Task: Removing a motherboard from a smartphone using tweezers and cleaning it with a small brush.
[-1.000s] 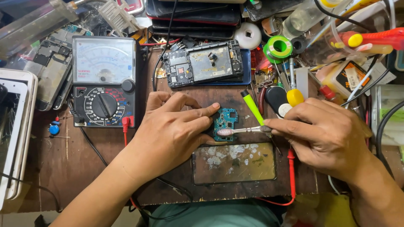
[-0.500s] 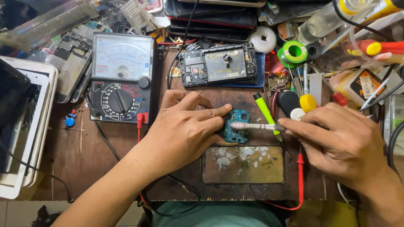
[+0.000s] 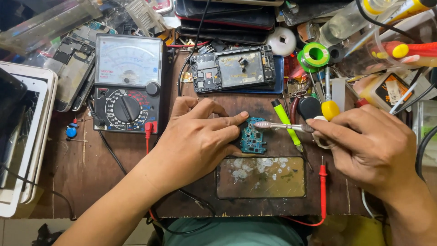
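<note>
My left hand (image 3: 198,139) lies flat on the wooden bench and pins a small teal circuit board (image 3: 253,138) with its fingertips. In my right hand (image 3: 364,146) I grip a small clear-handled brush (image 3: 282,126), whose bristled head hovers over the top edge of the board. Just below the board sits a stained glass plate (image 3: 261,177). Part of the board is hidden under my left fingers.
An analog multimeter (image 3: 128,84) stands at the left, its red probe (image 3: 322,177) lying by my right hand. An opened phone frame (image 3: 232,68) lies behind the board. A green solder spool (image 3: 314,55), screwdrivers, a green marker (image 3: 284,119) and tablets (image 3: 20,136) crowd the edges.
My view has shifted slightly, so everything sits more to the right in the picture. The brush head has stayed over the board; my left hand keeps holding it down.
</note>
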